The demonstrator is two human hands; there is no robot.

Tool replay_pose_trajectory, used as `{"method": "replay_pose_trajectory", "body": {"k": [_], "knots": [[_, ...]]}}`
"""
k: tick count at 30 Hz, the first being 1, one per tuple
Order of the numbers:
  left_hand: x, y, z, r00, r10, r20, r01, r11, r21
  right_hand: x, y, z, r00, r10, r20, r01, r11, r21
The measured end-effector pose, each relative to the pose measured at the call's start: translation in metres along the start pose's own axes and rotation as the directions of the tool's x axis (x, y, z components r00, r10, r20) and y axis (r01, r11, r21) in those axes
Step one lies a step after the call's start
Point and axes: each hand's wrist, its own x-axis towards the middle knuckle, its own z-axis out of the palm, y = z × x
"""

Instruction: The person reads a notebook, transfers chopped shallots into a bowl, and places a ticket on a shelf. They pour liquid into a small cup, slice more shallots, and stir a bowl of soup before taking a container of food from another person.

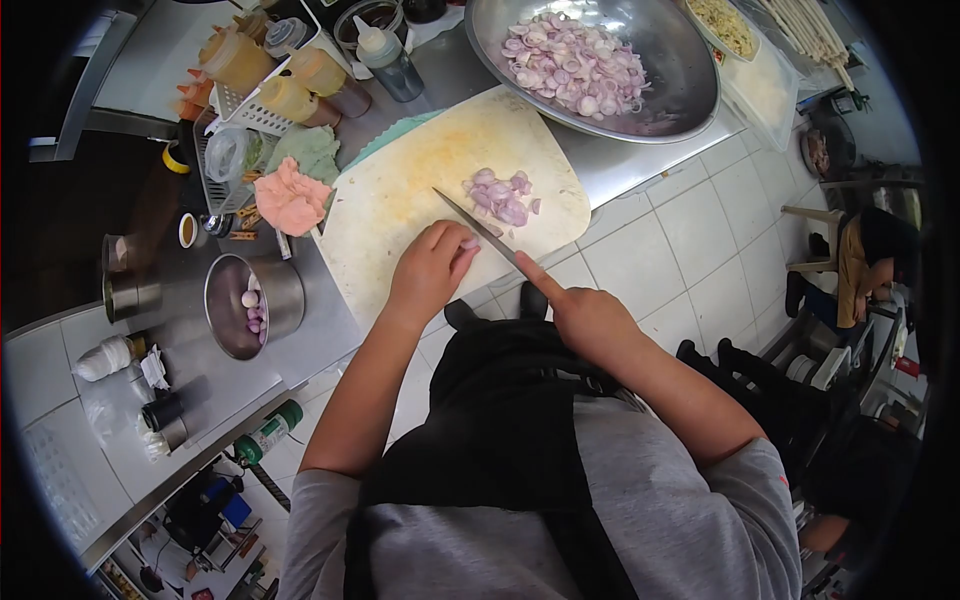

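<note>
- Two hands showed in the head view, apart from each other near the counter's (pixel 325 325) near edge.
- Left hand (pixel 428 265): its fingertips pinched a small purple shallot piece (pixel 470 243), mostly hidden, over the cutting board (pixel 400 165), which lay along that edge.
- Right hand (pixel 592 315): it was closed around the handle of the knife (pixel 480 228), index finger stretched forward along the top, blade just beside the pinched piece.
- Handling, as judged: the piece was probably light, firm and slick, best held at its sides with fingertips tucked; the knife looked stiff, best gripped by its handle.
- Loose slices (pixel 503 198) lay beyond the blade, likely flimsy.
- Toward the counter's right end stood a steel bowl (pixel 693 90) of slices; left of the board, a metal pot (pixel 285 297) held whole bulbs (pixel 254 312).
</note>
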Motion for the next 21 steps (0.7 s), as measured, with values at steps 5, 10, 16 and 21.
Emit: {"method": "replay_pose_trajectory", "body": {"k": [5,10,16,21], "knots": [[-0.008,0.016,-0.006,0.945,-0.323,-0.052,0.319,0.945,-0.071,-0.012,0.012,-0.006,1.0,0.004,0.014,-0.003,0.999,-0.051],[-0.013,0.012,-0.008,0.972,-0.225,-0.07,0.217,0.971,-0.103,-0.004,0.008,-0.003,0.997,0.029,-0.066,-0.034,0.997,-0.075],[-0.021,0.006,-0.006,0.981,-0.179,-0.071,0.169,0.978,-0.122,0.004,-0.019,0.008,0.995,-0.097,-0.007,0.097,0.995,0.037],[-0.026,0.007,0.006,0.957,-0.28,-0.077,0.247,0.925,-0.29,0.019,-0.02,0.01,0.988,-0.124,-0.096,0.121,0.992,-0.036]]}}
